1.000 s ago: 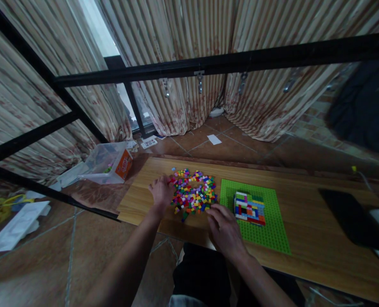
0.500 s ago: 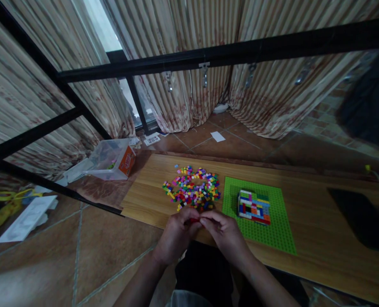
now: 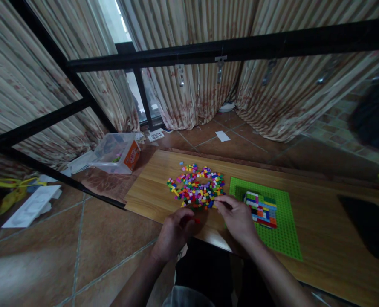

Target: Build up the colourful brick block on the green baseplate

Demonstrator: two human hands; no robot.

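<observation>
My left hand is closed over the front edge of the table, with a small red toy brick showing at its fingertips. My right hand reaches to the near right edge of a pile of loose coloured bricks. Its thumb and forefinger are pinched together there; whatever sits between them is too small to make out. Right of that hand, a built block of multicoloured bricks stands on a green studded baseplate, partly covered by the hand.
The wooden table runs left to right. A dark flat object lies at its right. On the floor to the left stands a clear plastic box with an orange label. Black metal bars cross in front of striped curtains.
My hands have come apart. The right one moved right and forward to the edge of the brick pile, while the left one keeps the red brick. The view has shifted slightly.
</observation>
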